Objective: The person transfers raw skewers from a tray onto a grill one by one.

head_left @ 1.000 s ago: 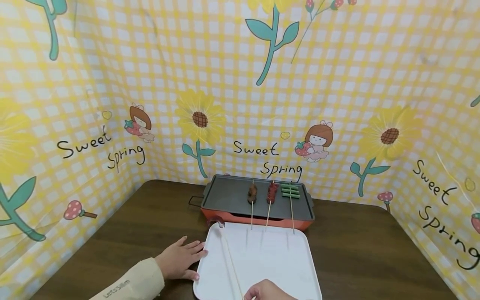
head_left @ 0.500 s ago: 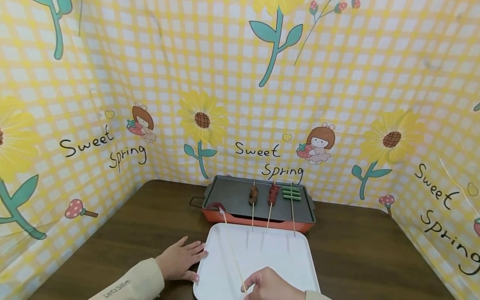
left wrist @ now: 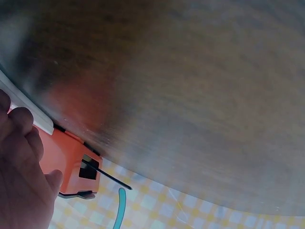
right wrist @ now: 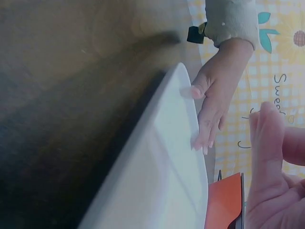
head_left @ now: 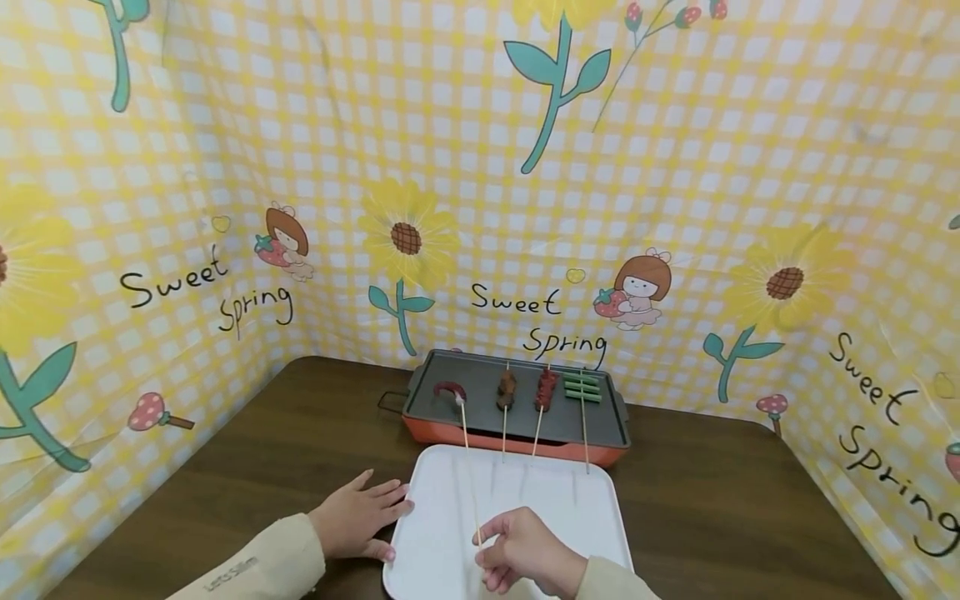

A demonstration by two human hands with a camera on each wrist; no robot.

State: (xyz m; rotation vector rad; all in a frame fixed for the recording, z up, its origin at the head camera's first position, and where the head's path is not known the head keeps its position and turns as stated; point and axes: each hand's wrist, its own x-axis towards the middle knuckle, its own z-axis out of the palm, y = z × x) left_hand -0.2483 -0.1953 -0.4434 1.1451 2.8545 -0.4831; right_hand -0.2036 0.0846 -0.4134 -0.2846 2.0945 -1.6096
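Observation:
My right hand [head_left: 528,550] pinches a thin wooden skewer [head_left: 470,483] near its lower end, over the white tray [head_left: 558,508]. At the skewer's far tip a dark red curled piece of food [head_left: 452,388] overlaps the left part of the griddle [head_left: 480,400]. My left hand [head_left: 351,518] lies with fingers spread, its fingertips at the tray's left edge. The right wrist view has that same left hand [right wrist: 221,90] at the tray rim, and my right fingers [right wrist: 267,157] in the foreground; the skewer hardly shows there.
On the griddle lie a brown meat skewer [head_left: 506,390], a red meat skewer [head_left: 545,390] and a green vegetable skewer [head_left: 582,386], sticks pointing toward me. A wire handle [head_left: 390,402] juts from the griddle's left. Behind the wooden table [head_left: 720,500] hangs a yellow checked cloth [head_left: 495,225].
My right hand has moved forward, carrying the skewer; its red piece went from the tray's far left corner onto the griddle area. My left hand has stayed at the tray edge.

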